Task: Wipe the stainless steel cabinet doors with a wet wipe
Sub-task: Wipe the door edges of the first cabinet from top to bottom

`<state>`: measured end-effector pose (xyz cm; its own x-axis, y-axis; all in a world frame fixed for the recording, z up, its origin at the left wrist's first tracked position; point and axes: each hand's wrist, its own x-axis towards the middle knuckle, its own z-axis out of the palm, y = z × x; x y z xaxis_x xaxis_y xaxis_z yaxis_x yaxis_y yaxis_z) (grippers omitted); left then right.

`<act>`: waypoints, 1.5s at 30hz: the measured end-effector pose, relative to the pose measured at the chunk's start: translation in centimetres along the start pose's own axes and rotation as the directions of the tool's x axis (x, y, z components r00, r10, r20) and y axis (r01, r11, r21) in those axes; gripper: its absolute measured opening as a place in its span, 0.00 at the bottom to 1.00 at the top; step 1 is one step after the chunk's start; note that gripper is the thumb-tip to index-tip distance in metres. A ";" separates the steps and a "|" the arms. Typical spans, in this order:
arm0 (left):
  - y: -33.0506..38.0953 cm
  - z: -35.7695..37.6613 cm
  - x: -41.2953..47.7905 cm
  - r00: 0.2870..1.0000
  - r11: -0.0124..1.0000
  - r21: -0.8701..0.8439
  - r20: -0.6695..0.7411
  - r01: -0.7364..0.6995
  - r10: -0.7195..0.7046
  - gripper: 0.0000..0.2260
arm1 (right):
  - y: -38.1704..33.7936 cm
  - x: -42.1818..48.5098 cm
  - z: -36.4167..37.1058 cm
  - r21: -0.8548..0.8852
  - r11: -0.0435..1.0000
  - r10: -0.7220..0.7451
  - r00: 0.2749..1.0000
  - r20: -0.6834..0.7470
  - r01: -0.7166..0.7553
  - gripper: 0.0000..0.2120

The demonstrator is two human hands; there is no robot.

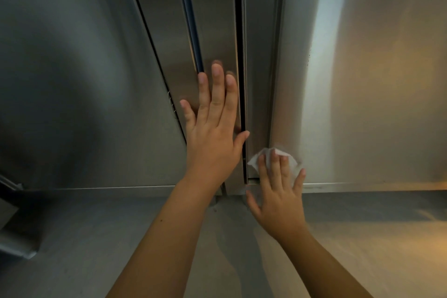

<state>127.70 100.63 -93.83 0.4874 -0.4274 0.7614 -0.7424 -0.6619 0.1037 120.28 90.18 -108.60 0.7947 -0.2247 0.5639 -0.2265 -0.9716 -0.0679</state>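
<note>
A: Start at the left. What is there?

B: The brushed stainless steel left cabinet door (72, 80), dull grey and in shadow. On its inner edge strip the left hand (212, 133) lies flat, fingers straight and close together, thumb reaching toward the narrow dark gap (239, 55) between the doors. It grips nothing. I'd say it steadies the door.

A: And the wiping?

B: That is the other side's job. The crumpled white wet wipe (281, 152) sits at the bottom inner corner of the brushed stainless steel right cabinet door (362, 80), just beside the gap. The right hand (278, 201) presses it to the metal with straight, slightly spread fingers, not curled round it.

A: Which step is this, then?

B: Mid-wipe, I judge, low on the right door, just above the grey surface (362, 237) beneath the doors.

A: And next?

B: Probably a stroke upward or outward across the right panel, with even pressure so the wipe lies flat under the fingers and doesn't snag in the gap. I cannot tell how much is already clean.
</note>
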 end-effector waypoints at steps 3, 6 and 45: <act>0.0 -0.1 0.0 1.000 1.000 -0.009 0.008 -0.007 0.007 0.47 | 0.7 -2.3 1.1 -0.061 0.997 -0.037 0.994 0.099 0.043 0.37; 0.0 -0.3 0.0 1.000 1.000 -0.009 0.028 0.000 0.000 0.47 | 1.1 -2.7 1.1 -0.090 0.994 -0.058 0.990 0.127 0.069 0.38; -0.7 -1.5 -0.3 0.992 0.983 -0.180 0.128 0.037 -0.014 0.29 | -2.4 2.7 -4.9 0.424 0.903 -0.129 0.986 0.102 0.074 0.41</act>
<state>127.40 102.14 -93.12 0.5528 -0.4934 0.6715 -0.7943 -0.5557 0.2456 120.19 92.24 -102.89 0.8707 -0.1035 0.4809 0.0933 -0.9251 -0.3681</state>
